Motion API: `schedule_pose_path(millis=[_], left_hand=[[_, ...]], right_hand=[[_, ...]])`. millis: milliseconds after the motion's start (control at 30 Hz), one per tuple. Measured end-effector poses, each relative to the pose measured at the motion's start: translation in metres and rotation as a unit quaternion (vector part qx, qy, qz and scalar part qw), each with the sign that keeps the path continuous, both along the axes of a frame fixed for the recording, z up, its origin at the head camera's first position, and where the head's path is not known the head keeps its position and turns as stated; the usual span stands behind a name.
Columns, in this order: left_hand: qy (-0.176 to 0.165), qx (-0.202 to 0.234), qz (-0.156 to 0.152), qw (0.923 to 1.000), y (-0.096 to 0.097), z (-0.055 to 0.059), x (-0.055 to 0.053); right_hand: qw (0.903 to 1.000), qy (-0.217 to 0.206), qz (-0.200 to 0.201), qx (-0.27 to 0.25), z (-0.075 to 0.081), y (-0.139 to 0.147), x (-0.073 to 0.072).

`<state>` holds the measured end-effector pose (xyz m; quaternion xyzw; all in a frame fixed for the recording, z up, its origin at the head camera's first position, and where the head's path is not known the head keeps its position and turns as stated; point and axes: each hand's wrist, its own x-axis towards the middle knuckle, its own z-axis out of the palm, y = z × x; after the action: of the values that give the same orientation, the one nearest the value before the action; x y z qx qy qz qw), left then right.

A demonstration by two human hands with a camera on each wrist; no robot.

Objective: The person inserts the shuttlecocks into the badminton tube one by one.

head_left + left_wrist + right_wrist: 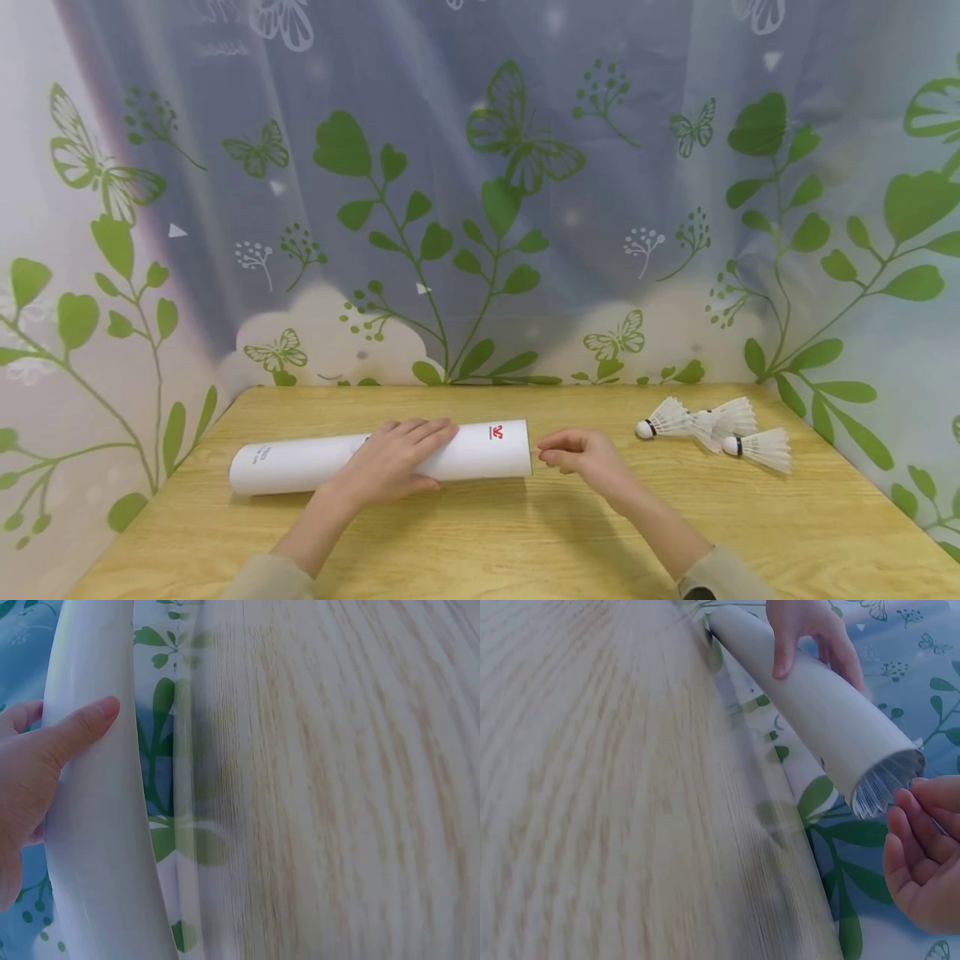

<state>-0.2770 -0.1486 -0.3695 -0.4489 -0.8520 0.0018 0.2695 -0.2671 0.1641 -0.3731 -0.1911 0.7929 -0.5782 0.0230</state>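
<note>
A white shuttlecock tube (315, 461) with a red logo lies sideways on the wooden table. My left hand (401, 454) grips it around the middle, fingers over the top and thumb on the near side. The open end faces right. In the right wrist view, the feather skirt of a shuttlecock (881, 784) shows just inside the mouth; its head is hidden in the tube. My right hand (588, 462) is at that opening, thumb and index fingertip pinching the feather edge. The left wrist view shows the left thumb (90, 724) across the tube.
Several white feather shuttlecocks (765, 450) lie in a loose cluster on the right of the table (450, 550), beyond my right hand. A curtain (465, 208) printed with green leaves and butterflies hangs along the back edge and both sides.
</note>
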Motion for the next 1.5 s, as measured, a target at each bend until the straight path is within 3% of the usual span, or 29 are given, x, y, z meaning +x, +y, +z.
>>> schedule_pose_path(millis=[200, 700, 933, 1100, 1500], left_hand=[[-0.005, -0.003, 0.007, 1.0, -0.003, -0.001, 0.0], [-0.01, 0.002, 0.013, 0.9999, -0.006, -0.002, 0.001], [-0.021, 0.005, 0.017, 0.9996, -0.006, -0.003, 0.002], [-0.022, 0.001, 0.017, 0.9996, -0.007, -0.005, 0.002], [-0.019, -0.003, 0.01, 0.9998, -0.006, -0.005, 0.002]], right_hand=[[0.9996, -0.006, -0.021, 0.018, -0.001, 0.025, -0.005], [0.9915, -0.01, -0.123, 0.044, -0.003, 0.093, -0.014], [0.9837, -0.007, -0.168, 0.065, -0.003, 0.131, -0.01], [0.9812, -0.014, -0.178, 0.074, -0.002, 0.163, -0.003], [0.9778, -0.033, -0.202, 0.045, -0.003, 0.23, 0.009]])
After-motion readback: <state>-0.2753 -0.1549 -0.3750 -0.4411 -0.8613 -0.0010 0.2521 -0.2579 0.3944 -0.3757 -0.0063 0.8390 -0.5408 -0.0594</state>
